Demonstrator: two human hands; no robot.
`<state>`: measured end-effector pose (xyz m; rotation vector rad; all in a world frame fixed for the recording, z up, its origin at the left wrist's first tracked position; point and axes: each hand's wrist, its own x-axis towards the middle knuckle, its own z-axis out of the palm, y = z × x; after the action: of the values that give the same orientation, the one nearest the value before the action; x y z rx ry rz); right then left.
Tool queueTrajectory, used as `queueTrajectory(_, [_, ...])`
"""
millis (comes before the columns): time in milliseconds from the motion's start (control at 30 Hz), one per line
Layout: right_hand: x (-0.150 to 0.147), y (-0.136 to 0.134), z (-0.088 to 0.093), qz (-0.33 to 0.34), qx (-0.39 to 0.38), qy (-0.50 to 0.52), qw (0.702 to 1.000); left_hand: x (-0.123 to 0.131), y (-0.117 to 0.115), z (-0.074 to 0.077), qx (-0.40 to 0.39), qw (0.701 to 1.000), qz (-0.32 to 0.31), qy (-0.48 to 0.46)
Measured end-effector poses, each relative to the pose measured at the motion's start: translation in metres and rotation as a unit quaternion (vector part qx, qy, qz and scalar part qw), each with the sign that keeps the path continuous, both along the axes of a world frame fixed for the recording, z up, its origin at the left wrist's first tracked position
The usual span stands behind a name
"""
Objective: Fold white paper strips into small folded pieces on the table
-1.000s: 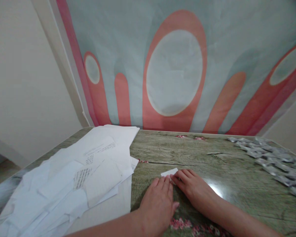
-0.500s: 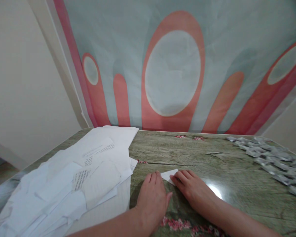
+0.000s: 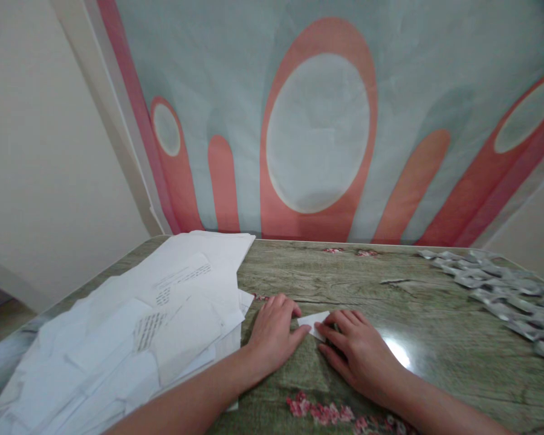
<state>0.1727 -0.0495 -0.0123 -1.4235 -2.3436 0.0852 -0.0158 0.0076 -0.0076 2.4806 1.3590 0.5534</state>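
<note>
A small folded piece of white paper (image 3: 312, 319) lies on the wood-patterned tabletop between my two hands. My left hand (image 3: 276, 329) is at its left end, thumb tip touching the paper and the other fingers stretched forward, apart from the thumb. Over the right end curl the fingers of my right hand (image 3: 356, 347), which press and hold the paper against the table. Its thumb rests lower, on the tabletop side. The right end of the paper is partly hidden under these fingers.
Left of my hands spreads a big heap of loose white paper sheets (image 3: 185, 326), some printed. At the right edge lie rows of folded grey-white paper pieces (image 3: 494, 290). A patterned red and grey-green covering (image 3: 317, 223) stands behind the table (image 3: 299, 272).
My left hand has moved forward and its thumb has swung out to the paper's left end. My right thumb has come into sight below the fingers. The paper has barely shifted.
</note>
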Motion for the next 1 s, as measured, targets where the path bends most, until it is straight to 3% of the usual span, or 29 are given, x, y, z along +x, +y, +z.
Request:
queueTrajectory(333, [0.014, 0.029, -0.021, -0.041, -0.035, 0.149, 0.987, 0.001, 0.003, -0.001, -0.02, 1.0, 0.005, -0.019])
queueTrajectory(1000, [0.019, 0.033, -0.013, -0.019, -0.093, 0.152, 0.984, 0.002, 0.003, -0.002, -0.039, 0.999, 0.004, -0.037])
